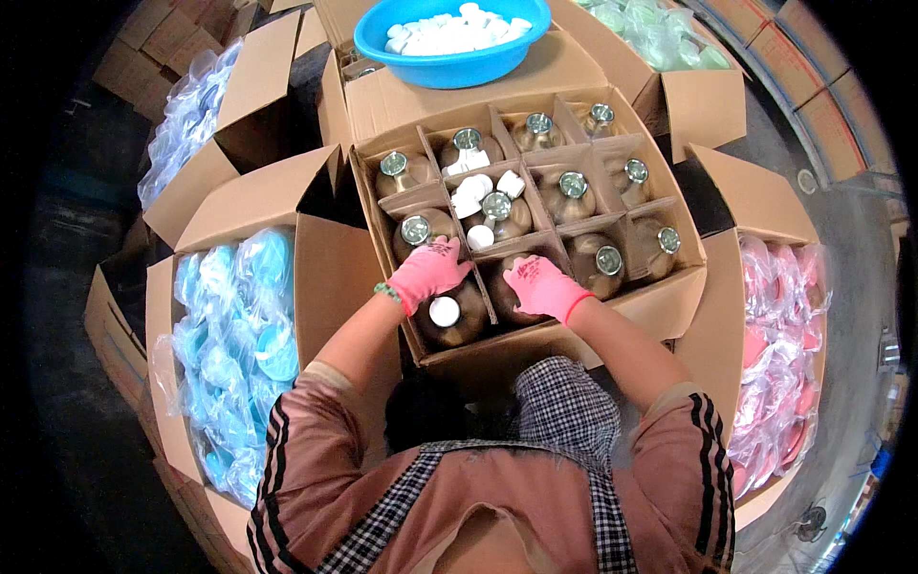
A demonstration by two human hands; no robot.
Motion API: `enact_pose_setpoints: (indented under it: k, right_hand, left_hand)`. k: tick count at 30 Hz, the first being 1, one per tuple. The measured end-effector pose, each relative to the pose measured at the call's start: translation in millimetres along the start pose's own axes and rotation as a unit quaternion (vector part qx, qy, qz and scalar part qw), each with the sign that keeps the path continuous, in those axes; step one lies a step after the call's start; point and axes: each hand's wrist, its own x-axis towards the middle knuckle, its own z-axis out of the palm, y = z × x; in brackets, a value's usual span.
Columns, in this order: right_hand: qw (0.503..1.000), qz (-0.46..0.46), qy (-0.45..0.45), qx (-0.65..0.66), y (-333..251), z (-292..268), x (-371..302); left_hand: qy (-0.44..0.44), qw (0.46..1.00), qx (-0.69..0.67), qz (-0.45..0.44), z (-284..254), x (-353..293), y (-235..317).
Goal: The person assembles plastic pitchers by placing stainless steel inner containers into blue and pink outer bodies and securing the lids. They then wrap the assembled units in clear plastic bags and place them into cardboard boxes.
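Observation:
A cardboard box (535, 346) with dividers holds several clear glass bottles (572, 185). My left hand (430, 273), in a pink glove, is closed at the divider beside a near-left bottle topped by a white cap (445, 311). What its fingers grip is hidden. My right hand (547, 289), also in a pink glove, curls over the bottle in the neighbouring near compartment. That hand covers the bottle's neck, and anything between the fingers is out of sight. Loose white caps (469, 196) lie around a bottle's neck in a middle compartment. Most of the other bottles stand uncapped.
A blue basin (449, 72) of white caps stands beyond the box. Open cartons flank me, with bagged blue items (234, 344) at left and bagged pink items (779, 344) at right. Bagged green items (660, 38) are at far right. Raised carton flaps surround the box.

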Motion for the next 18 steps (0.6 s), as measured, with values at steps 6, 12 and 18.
enact_pose_setpoints:
  k: [6, 12, 18]
  right_hand:
    - [0.989, 0.089, 0.088, 0.076, -17.2, 12.1, 2.7]
    - [0.965, 0.204, 0.129, 0.102, -21.1, 21.7, -4.3]
    - [0.850, 0.242, 0.386, 0.265, -12.7, -14.4, 11.9]
  left_hand:
    - [-0.006, 0.911, -0.397, 0.114, 65.3, 61.0, -89.5]
    - [0.236, 0.954, -0.184, 0.007, 19.5, -2.6, -26.5]
    - [0.388, 0.873, -0.294, 0.021, -21.2, -21.8, -55.9]
